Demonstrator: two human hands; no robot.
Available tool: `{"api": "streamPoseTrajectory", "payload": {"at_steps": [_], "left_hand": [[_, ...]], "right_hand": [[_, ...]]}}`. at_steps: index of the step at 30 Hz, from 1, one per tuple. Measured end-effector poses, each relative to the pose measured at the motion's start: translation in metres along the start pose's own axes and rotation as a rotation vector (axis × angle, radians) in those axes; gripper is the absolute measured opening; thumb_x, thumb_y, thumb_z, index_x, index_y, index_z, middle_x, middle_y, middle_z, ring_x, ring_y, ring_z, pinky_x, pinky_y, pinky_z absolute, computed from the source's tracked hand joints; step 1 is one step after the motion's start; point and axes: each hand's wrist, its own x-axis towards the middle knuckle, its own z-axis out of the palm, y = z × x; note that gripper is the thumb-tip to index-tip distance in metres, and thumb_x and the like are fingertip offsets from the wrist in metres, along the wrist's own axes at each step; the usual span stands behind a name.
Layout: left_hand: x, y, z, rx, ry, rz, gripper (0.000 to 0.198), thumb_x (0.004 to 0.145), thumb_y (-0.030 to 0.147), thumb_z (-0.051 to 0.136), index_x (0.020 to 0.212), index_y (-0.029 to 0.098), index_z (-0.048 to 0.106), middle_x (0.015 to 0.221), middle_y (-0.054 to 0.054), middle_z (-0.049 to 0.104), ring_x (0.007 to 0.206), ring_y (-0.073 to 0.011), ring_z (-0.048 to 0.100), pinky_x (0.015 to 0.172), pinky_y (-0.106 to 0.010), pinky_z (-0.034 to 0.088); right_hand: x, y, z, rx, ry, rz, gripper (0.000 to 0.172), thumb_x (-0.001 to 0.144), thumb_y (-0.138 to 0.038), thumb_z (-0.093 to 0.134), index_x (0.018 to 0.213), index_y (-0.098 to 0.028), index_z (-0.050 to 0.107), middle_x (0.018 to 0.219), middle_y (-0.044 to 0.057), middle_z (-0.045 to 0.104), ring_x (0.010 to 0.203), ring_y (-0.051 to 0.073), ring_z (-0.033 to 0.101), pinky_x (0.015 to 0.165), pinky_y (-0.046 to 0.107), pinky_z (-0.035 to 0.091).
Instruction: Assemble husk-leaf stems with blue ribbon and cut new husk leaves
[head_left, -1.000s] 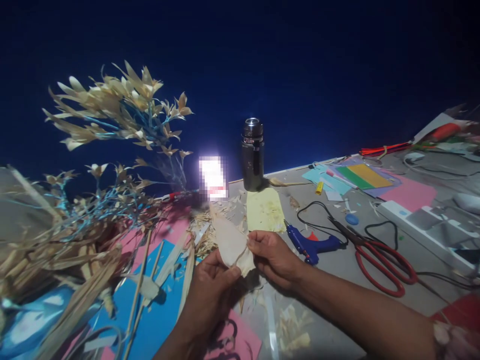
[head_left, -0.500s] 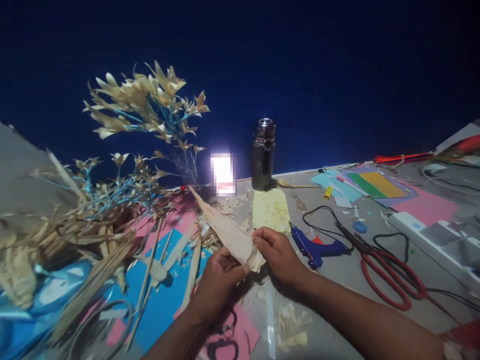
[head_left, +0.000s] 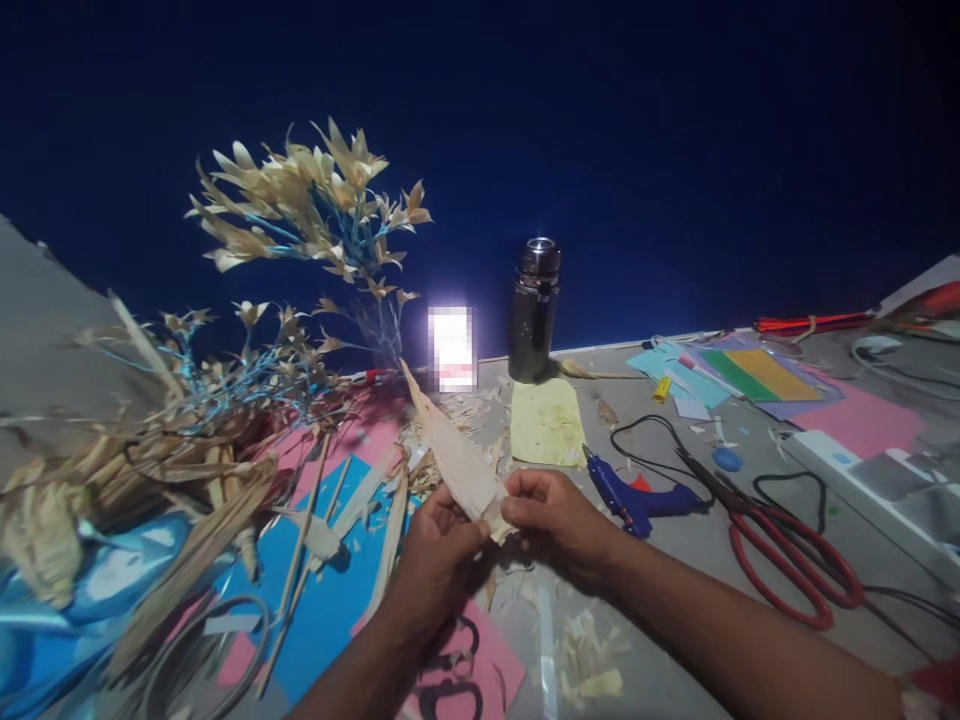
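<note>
Head view: a pale, tapering, dry husk piece [head_left: 459, 450] pinched at the centre of the frame.
Your left hand [head_left: 433, 548] grips its wide bottom end from the left; your right hand [head_left: 562, 520] pinches its right edge. Its tip aims up-left; whether the bottom is folded is hard to tell. A blue plastic glue gun [head_left: 637, 503] lies right of your right hand, red-handled metal scissors [head_left: 722, 488] beyond it, toward the frame's right.

A pixelated white patch [head_left: 452, 345] glowed against the dark blue background [head_left: 675, 170]; the dim outer edges looked stretched and soft.
</note>
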Motion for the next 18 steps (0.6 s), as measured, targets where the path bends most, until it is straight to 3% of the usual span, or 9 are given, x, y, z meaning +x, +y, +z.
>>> {"api": "streamPoseTrajectory", "payload": {"at_steps": [4, 7, 9, 11, 13, 15, 18], "left_hand": [[-0.002, 0.005, 0.009, -0.028, -0.028, -0.061, 0.035, 0.069, 0.021, 0.086, 0.102, 0.014, 0.075, 0.084, -0.007, 0.076, 0.070, -0.0187, 0.068, 0.067, -0.030, 0.053], [-0.002, 0.014, 0.010, -0.071, 0.039, -0.071, 0.026, 0.070, 0.023, 0.088, 0.090, 0.014, 0.074, 0.074, -0.005, 0.070, 0.062, -0.0136, 0.061, 0.062, -0.026, 0.052], [0.000, 0.024, 0.007, -0.142, 0.091, -0.067, 0.020, 0.071, 0.021, 0.088, 0.079, 0.015, 0.071, 0.067, -0.002, 0.064, 0.060, -0.0113, 0.057, 0.060, -0.023, 0.051], [0.004, 0.038, 0.001, -0.196, 0.137, -0.025, 0.020, 0.072, 0.019, 0.087, 0.072, 0.015, 0.067, 0.066, -0.001, 0.061, 0.060, -0.0106, 0.055, 0.058, -0.022, 0.051], [0.009, 0.053, -0.006, -0.209, 0.193, 0.052, 0.021, 0.070, 0.016, 0.087, 0.071, 0.014, 0.066, 0.068, -0.001, 0.060, 0.061, -0.0104, 0.055, 0.057, -0.021, 0.051], [0.013, 0.067, -0.012, -0.198, 0.264, 0.160, 0.022, 0.067, 0.013, 0.088, 0.071, 0.013, 0.066, 0.068, 0.000, 0.060, 0.061, -0.0096, 0.055, 0.054, -0.019, 0.050], [0.015, 0.079, -0.012, -0.132, 0.359, 0.285, 0.023, 0.064, 0.012, 0.088, 0.075, 0.014, 0.068, 0.068, 0.001, 0.061, 0.061, -0.0097, 0.056, 0.054, -0.019, 0.050]], "right_hand": [[0.002, 0.006, 0.001, 0.017, 0.034, -0.030, 0.043, 0.060, -0.037, 0.096, 0.071, -0.015, 0.060, 0.060, -0.002, 0.063, 0.048, 0.009, 0.052, 0.048, 0.021, 0.040], [0.002, 0.003, 0.002, 0.082, 0.061, -0.059, 0.043, 0.062, -0.037, 0.096, 0.069, -0.017, 0.058, 0.056, -0.004, 0.059, 0.046, 0.008, 0.049, 0.046, 0.020, 0.038], [0.000, -0.006, 0.000, 0.202, 0.012, -0.105, 0.046, 0.062, -0.037, 0.096, 0.067, -0.018, 0.055, 0.055, -0.006, 0.056, 0.044, 0.006, 0.044, 0.044, 0.019, 0.034], [-0.004, -0.018, -0.004, 0.277, -0.185, -0.136, 0.047, 0.062, -0.039, 0.097, 0.063, -0.017, 0.055, 0.056, -0.006, 0.056, 0.045, 0.005, 0.041, 0.046, 0.018, 0.034], [-0.010, -0.028, -0.012, 0.230, -0.481, -0.134, 0.051, 0.063, -0.047, 0.095, 0.055, -0.016, 0.055, 0.050, -0.005, 0.053, 0.043, 0.006, 0.042, 0.045, 0.020, 0.036], [-0.016, -0.033, -0.019, 0.164, -0.690, -0.143, 0.058, 0.060, -0.056, 0.093, 0.047, -0.017, 0.052, 0.044, -0.004, 0.051, 0.041, 0.008, 0.046, 0.046, 0.022, 0.039], [-0.023, -0.029, -0.022, -0.045, -0.778, -0.038, 0.059, 0.053, -0.066, 0.091, 0.052, -0.017, 0.058, 0.049, -0.001, 0.060, 0.044, 0.010, 0.054, 0.048, 0.023, 0.045]]}}
